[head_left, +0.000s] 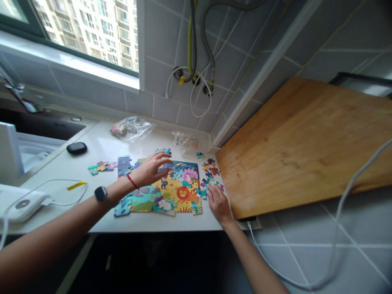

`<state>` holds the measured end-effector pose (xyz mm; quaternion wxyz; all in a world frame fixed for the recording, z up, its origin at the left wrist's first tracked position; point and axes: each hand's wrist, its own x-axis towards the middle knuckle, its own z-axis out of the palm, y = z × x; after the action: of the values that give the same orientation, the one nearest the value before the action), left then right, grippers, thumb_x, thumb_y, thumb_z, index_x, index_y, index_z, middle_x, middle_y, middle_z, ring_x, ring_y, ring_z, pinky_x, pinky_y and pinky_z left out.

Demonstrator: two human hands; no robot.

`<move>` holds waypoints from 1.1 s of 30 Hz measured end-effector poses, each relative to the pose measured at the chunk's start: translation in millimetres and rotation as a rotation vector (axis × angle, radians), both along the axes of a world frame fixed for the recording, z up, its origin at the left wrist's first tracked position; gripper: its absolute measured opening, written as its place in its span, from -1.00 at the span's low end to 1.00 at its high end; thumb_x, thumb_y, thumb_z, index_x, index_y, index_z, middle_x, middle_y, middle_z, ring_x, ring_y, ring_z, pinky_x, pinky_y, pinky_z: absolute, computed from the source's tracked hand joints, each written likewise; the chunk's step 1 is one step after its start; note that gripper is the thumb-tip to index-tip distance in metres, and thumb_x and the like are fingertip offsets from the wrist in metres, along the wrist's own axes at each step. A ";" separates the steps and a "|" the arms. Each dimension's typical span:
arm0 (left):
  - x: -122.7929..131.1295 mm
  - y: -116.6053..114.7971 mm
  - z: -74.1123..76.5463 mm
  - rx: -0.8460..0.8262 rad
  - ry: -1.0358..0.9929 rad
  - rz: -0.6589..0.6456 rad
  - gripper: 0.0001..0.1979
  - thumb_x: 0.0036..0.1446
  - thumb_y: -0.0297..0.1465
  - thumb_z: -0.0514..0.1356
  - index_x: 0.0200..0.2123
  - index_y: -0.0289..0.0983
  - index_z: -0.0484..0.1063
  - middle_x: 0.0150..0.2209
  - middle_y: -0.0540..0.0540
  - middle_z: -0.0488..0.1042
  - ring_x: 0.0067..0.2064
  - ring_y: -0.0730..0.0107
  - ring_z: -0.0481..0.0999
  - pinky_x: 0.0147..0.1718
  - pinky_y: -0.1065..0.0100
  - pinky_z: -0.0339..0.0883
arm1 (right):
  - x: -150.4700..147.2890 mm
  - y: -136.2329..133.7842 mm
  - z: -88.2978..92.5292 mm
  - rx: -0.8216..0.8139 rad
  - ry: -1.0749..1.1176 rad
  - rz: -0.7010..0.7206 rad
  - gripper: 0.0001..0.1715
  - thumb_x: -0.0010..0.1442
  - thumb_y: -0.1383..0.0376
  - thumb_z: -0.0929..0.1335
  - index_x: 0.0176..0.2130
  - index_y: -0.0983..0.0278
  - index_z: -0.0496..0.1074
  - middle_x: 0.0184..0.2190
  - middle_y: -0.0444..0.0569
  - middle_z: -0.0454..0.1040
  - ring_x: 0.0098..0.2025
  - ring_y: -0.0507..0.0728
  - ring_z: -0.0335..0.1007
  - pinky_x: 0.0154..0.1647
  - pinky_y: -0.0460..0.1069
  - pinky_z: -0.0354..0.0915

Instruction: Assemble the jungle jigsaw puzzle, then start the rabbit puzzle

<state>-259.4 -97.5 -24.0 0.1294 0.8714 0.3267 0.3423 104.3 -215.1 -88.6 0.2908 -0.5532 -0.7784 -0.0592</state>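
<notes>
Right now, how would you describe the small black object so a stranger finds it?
On the white counter below the window, left of the jigsaw puzzle, lies a small black oval object. It lies alone, apart from the colourful pieces.

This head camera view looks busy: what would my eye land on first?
The colourful, part-built jigsaw puzzle with its orange lion stands out first, on the white countertop. The left hand lies over its upper part, while the right hand is at the loose pieces on its right. To the right, a large wooden board slants across the view.
</notes>
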 end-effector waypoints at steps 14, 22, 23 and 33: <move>-7.8 -142.1 -42.6 -0.133 0.330 0.207 -0.49 0.24 -0.31 0.32 0.26 0.00 0.45 0.24 -0.16 0.52 0.30 -0.15 0.48 0.24 -0.19 0.46 | -7.2 -0.4 8.7 -0.086 0.137 0.129 -0.64 0.32 0.30 0.40 0.09 0.15 0.62 -0.03 0.08 0.65 0.09 0.33 0.49 0.18 0.27 0.42; -17.1 -139.4 -45.7 -0.195 0.326 0.278 -0.43 0.30 -0.28 0.30 0.34 -0.06 0.33 0.26 -0.17 0.51 0.33 -0.06 0.46 0.27 -0.09 0.45 | -3.3 2.7 1.6 -0.138 0.176 0.228 -0.58 0.28 0.29 0.44 0.12 0.15 0.61 0.03 0.08 0.63 0.17 0.36 0.43 0.25 0.32 0.38; -13.1 -139.0 -44.9 -0.200 0.317 0.269 -0.47 0.31 -0.28 0.30 0.32 -0.06 0.36 0.24 -0.17 0.53 0.31 -0.04 0.49 0.26 -0.08 0.46 | -2.8 3.5 1.9 -0.144 0.197 0.231 -0.59 0.28 0.31 0.45 0.11 0.13 0.62 0.01 0.08 0.63 0.14 0.35 0.44 0.24 0.31 0.39; 23.0 -131.9 -41.7 -0.188 0.247 0.228 -0.68 0.36 -0.17 0.27 0.13 -0.06 0.51 0.10 -0.17 0.58 0.15 0.00 0.57 0.18 -0.09 0.51 | 0.5 5.2 4.1 -0.095 0.519 0.208 -0.76 0.39 0.28 0.36 -0.07 0.10 0.66 -0.16 0.01 0.57 -0.08 0.20 0.58 0.00 0.09 0.55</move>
<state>-236.4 -229.5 -65.7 0.1295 0.8482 0.4671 0.2134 104.8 -209.8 -84.5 0.4589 -0.4802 -0.7322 0.1511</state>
